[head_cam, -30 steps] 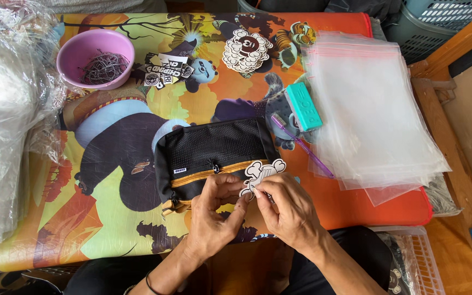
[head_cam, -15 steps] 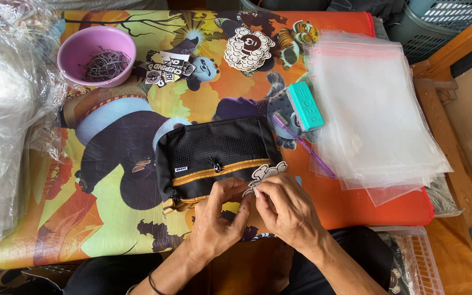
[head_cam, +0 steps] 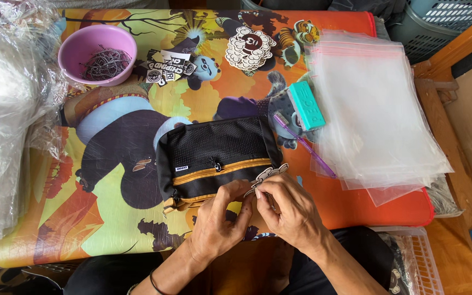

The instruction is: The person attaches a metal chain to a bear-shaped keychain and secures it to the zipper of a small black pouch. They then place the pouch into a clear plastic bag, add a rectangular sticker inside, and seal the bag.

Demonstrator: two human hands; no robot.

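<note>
From the head camera we see our left hand (head_cam: pixel 219 221) and right hand (head_cam: pixel 290 210) meeting at the near edge of the black pouch (head_cam: pixel 214 158), the one with the orange zip band. Our fingertips are pressed together there, pinching the small white cut-out tag (head_cam: pixel 269 176) that sticks out at the pouch's near right corner; whether they also hold the zip pull we cannot tell. The pouch lies flat on the cartoon-print table cover (head_cam: pixel 110 229), its near edge touching our fingers.

Just beyond the grip to the right lie a purple toothbrush (head_cam: pixel 304 145) and a teal block (head_cam: pixel 307 105), and past them a stack of clear zip bags (head_cam: pixel 372 114) reaching the cover's right edge. Far left of the grip stand a pink bowl (head_cam: pixel 98 52) of metal chains and heaped clear plastic (head_cam: pixel 1 120). The bare cover left of our hands gives open room.
</note>
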